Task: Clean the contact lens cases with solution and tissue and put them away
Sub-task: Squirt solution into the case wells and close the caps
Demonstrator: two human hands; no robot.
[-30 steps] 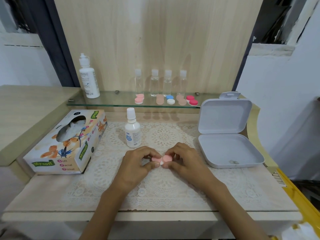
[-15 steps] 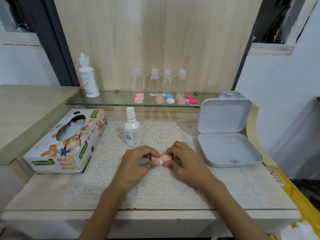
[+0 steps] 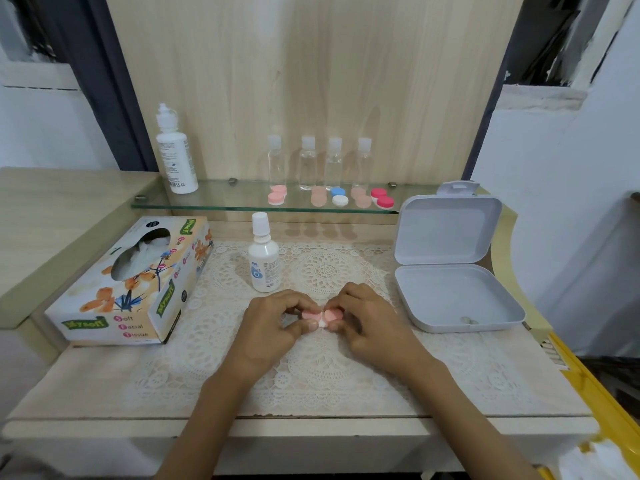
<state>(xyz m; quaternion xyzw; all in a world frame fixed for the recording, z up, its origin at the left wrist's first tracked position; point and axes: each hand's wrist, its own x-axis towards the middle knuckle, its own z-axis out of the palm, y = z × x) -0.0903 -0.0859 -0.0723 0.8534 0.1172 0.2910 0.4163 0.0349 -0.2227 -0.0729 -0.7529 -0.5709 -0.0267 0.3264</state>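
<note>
While both hands pinch it, the pink contact lens case (image 3: 323, 317) sits low over the lace mat (image 3: 322, 368) at desk centre; can't tell if it touches the mat. Left hand (image 3: 273, 323) is curled on the left cap, right hand (image 3: 369, 323) curled on the right cap. My read: tiny, light, rigid plastic, probably slick once wet. Grip the cap rims and twist one against the other. Solution bottle (image 3: 264, 268) is just behind, tissue box (image 3: 138, 282) left, open white box (image 3: 457, 299) right.
</note>
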